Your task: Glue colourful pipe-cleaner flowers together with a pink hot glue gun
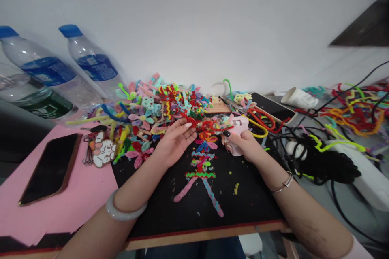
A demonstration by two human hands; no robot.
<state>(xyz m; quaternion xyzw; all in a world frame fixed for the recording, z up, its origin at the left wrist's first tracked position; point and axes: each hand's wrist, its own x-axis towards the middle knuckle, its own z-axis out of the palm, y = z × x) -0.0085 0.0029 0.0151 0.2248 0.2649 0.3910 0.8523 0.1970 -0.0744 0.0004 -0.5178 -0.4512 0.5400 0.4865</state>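
Note:
A small figure made of coloured pipe cleaners (pixel 201 168) lies on a black mat (pixel 249 202), with two pink and blue legs pointing toward me. My left hand (pixel 174 139) rests palm up beside the figure's top, fingers loosely curled and touching a red pipe cleaner (pixel 209 124). My right hand (pixel 243 143) grips a pink glue gun (pixel 240 129) whose tip points at the figure's head. A pale bangle circles my left wrist and thin bracelets my right.
A heap of pipe-cleaner shapes (pixel 152 105) lies behind the mat. A phone (pixel 50 168) and a keychain (pixel 101 149) sit on pink paper at left, near water bottles (pixel 91 64). Black cables, loose pipe cleaners (pixel 349 115), another phone (pixel 272 107) and a white cup (pixel 299 98) fill the right.

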